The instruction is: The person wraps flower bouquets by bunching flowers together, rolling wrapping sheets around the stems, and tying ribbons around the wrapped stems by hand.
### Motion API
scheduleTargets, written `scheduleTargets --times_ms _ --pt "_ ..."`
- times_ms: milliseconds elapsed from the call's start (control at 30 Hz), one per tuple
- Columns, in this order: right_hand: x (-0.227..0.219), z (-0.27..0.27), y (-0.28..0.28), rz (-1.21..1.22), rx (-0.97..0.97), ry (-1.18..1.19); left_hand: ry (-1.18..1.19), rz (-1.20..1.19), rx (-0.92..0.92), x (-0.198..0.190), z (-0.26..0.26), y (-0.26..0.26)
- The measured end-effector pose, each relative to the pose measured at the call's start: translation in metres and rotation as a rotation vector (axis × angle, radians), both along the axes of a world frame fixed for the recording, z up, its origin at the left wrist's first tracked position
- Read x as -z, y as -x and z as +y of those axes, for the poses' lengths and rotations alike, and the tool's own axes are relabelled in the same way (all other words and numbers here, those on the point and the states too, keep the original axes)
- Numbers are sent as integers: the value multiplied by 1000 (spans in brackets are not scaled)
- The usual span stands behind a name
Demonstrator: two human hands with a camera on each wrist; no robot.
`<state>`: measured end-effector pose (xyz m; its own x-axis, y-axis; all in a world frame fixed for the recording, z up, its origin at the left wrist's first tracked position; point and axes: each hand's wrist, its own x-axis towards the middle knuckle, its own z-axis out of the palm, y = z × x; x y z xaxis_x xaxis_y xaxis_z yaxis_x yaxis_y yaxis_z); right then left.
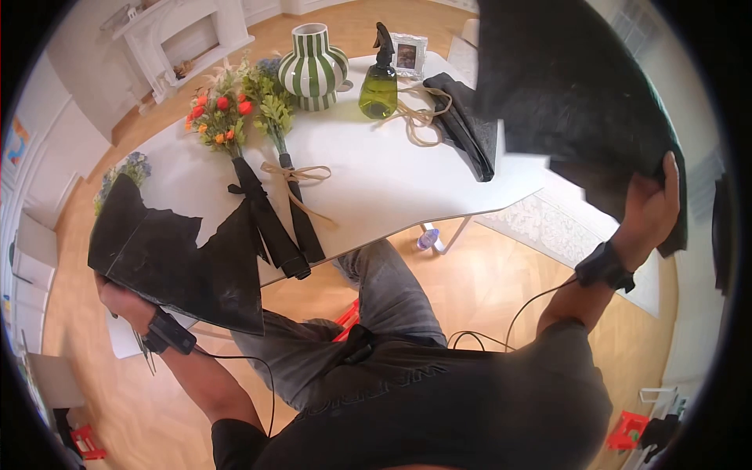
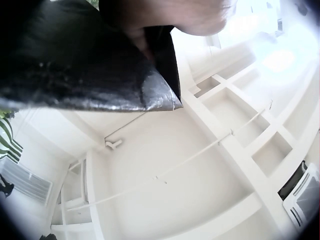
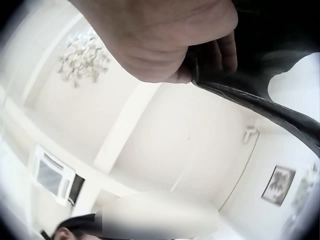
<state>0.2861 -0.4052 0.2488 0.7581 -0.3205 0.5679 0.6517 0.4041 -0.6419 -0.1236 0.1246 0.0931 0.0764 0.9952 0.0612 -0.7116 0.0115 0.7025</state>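
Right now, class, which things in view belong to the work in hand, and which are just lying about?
Likely in the work:
jagged black sheet in the left hand
large black sheet in the right hand
red-and-orange bouquet, stems wrapped in black
loose beige twine

Seemingly just lying about:
green-and-white striped, rounded vase
green spray bottle, black trigger
small silver-framed picture

1. The head view looked forward and steeply down from above the lap point(image 1: 384, 294), taking in the white table point(image 1: 376, 176) from a moderate distance.
2. The left wrist view faced up at the ceiling point(image 2: 165, 160), very near the left hand point(image 1: 129, 307).
3. The right wrist view also faced upward, close beneath the right hand point(image 1: 654, 207).
4. Head and left wrist views shared the striped vase point(image 1: 313, 70); both wrist views shared the ceiling.
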Motion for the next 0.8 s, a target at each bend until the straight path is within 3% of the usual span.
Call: scheduleTargets --times_ms 67,133,167,200,233,300,333,367,400,433,500,600,667,700,767,800 --pt "-7 -29 -29 -226 529 465 22 -4 -12 -17 -17 -16" --pt "-18 -25 -37 -40 731 665 41 -6 -28 -20 -20 -21" --pt "-25 -7 -35 -101 763 709 -15 -2 1 -14 -15 -18" --pt "-25 -10 -58 -94 664 793 -71 4 30 -13 -15 -17" --pt "-18 -7 -82 -246 735 892 -74 4 32 -11 -17 -16" --pt "-1 28 -91 -264 536 875 -143 89 8 -12 -25 -16" --pt "19 28 -127 -318 483 945 -145 88 10 -10 -26 -15" --pt "39 38 -147 -278 697 1248 -147 117 -59 -6 -27 -13" --pt "57 47 -171 -304 716 1367 -150 145 -127 -2 -27 -11" --pt "70 75 -158 -7 631 1205 -156 141 -128 11 -18 -1" --pt "100 105 -164 164 517 1249 -172 357 -340 39 8 24" --pt "153 148 -168 192 247 936 -106 242 -378 40 -7 26" --pt "171 177 -153 136 156 646 -87 172 -342 48 -9 31" --pt "181 185 -152 137 155 643 -144 210 -324 62 -4 37" --pt "194 195 -149 522 -300 286 -205 250 -303 70 -4 37" --pt "193 197 -144 524 -298 283 -212 363 -351 62 -21 25"
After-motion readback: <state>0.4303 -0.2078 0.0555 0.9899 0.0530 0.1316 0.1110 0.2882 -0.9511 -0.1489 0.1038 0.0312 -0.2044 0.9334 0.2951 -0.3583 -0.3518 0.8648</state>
